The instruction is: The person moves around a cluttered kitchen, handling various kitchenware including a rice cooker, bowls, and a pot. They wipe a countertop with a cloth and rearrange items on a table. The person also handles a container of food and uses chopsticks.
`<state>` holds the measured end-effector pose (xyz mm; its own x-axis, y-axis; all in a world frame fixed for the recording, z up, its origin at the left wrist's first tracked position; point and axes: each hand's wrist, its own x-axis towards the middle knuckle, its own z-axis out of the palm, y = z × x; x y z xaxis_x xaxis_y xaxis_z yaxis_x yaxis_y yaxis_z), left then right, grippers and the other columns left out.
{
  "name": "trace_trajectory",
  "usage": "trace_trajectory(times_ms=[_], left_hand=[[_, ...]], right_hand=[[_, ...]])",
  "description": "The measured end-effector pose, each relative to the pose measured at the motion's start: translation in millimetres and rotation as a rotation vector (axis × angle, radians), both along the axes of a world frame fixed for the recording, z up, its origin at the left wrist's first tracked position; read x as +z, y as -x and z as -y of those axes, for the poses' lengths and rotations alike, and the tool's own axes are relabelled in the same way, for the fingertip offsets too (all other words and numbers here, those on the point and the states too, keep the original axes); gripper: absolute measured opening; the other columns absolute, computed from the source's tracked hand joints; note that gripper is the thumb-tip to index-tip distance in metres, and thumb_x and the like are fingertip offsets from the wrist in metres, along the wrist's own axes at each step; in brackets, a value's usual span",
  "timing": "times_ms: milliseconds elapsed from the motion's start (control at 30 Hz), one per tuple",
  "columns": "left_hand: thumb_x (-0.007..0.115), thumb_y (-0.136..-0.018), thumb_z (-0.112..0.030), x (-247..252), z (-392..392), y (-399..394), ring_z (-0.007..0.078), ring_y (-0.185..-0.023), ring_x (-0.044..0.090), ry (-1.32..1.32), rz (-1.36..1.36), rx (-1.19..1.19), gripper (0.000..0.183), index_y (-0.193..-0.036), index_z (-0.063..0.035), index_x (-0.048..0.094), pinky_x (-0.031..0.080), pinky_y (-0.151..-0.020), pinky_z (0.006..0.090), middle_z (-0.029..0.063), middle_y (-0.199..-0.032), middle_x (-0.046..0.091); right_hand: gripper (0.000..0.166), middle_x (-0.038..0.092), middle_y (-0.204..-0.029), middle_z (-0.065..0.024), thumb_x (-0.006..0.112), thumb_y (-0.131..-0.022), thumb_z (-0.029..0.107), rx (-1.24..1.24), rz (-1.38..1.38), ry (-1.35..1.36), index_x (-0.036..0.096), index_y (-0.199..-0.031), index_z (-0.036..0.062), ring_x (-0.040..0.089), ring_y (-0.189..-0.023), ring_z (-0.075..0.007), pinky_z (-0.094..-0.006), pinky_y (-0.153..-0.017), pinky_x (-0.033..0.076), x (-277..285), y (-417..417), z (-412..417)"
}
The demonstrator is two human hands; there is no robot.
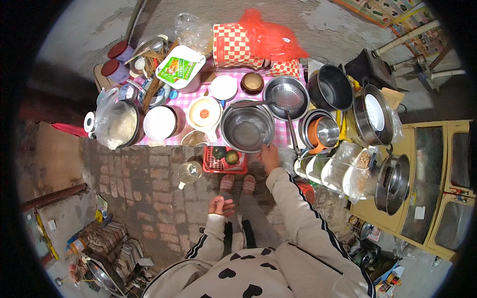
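My right hand pinches the near rim of a stainless steel basin at the front edge of the table. The handle of a perforated skimmer reaches over the basin's back rim. This skimmer lies in a metal pan to the basin's right, together with a second long-handled utensil. My left hand hangs low above my legs, fingers loosely bent and apart, holding nothing. In front of it, a red plastic basket on the brick floor holds two dark green squashes.
A pink checked cloth covers the crowded table. White bowls, a cream lidded pot and an orange-handled saucepan stand around the basin. A clear plastic jug sits on the floor. At right, a pan rests by a yellow cabinet.
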<state>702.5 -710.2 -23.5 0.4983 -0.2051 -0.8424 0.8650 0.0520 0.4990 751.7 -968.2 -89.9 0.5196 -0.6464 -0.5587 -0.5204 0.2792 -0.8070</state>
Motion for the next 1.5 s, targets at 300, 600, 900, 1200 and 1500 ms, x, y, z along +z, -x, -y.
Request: trace_trajectory(times_ms=[300,600,900,1200,1500], left_hand=[[0.050,-0.083,-0.034,-8.8,-8.9,1.7,0.0190,-0.075,0.057,0.048,-0.001,0.014,0.026,-0.100,-0.0157,0.041,0.049,-0.058,0.0325,0.0103,-0.091,0.057],[0.051,-0.082,-0.035,-4.7,-12.0,-0.3,0.0193,-0.076,0.057,0.011,-0.014,-0.011,0.030,-0.102,-0.0160,0.041,0.048,-0.058,0.0322,0.0100,-0.091,0.057],[0.050,-0.081,-0.039,-12.2,-16.1,0.9,0.0196,-0.078,0.056,-0.018,-0.014,-0.044,0.031,-0.102,-0.0171,0.042,0.046,-0.064,0.0353,0.0091,-0.093,0.058],[0.051,-0.082,-0.032,-15.5,-18.4,2.1,0.0183,-0.071,0.058,-0.005,-0.013,0.032,0.026,-0.101,-0.0156,0.043,0.048,-0.059,0.0331,0.0094,-0.088,0.059],[0.053,-0.081,-0.029,-12.2,-7.5,-7.8,0.0194,-0.068,0.058,0.037,-0.028,0.041,0.033,-0.106,-0.0107,0.042,0.049,-0.054,0.0324,0.0115,-0.087,0.059]], right_hand=[[0.017,0.054,-0.054,-0.0104,0.042,-0.084,0.018,-0.033,-0.027,0.022,0.043,-0.082,0.0005,0.047,-0.039,-0.0138,-0.0265,-0.035,0.037,-3.9,-6.3,-6.7],[0.016,0.054,-0.053,-0.0101,0.042,-0.086,0.018,-0.091,0.015,-0.069,0.041,-0.082,0.0021,0.044,-0.036,-0.0112,-0.0240,-0.031,0.033,-14.4,-7.5,-7.5],[0.019,0.054,-0.053,-0.0080,0.045,-0.086,0.022,-0.143,0.004,-0.120,0.042,-0.082,0.0036,0.044,-0.037,-0.0114,-0.0241,-0.032,0.034,0.2,-14.3,-11.3],[0.028,0.056,-0.059,-0.0080,0.045,-0.085,0.033,-0.155,0.066,-0.276,0.042,-0.080,0.0056,0.046,-0.042,-0.0117,-0.0225,-0.037,0.037,-11.5,-7.7,-8.9],[0.031,0.055,-0.059,-0.0077,0.045,-0.085,0.036,-0.159,0.097,-0.444,0.045,-0.086,0.0054,0.047,-0.044,-0.0127,-0.0236,-0.039,0.038,-12.8,30.8,-13.7]])
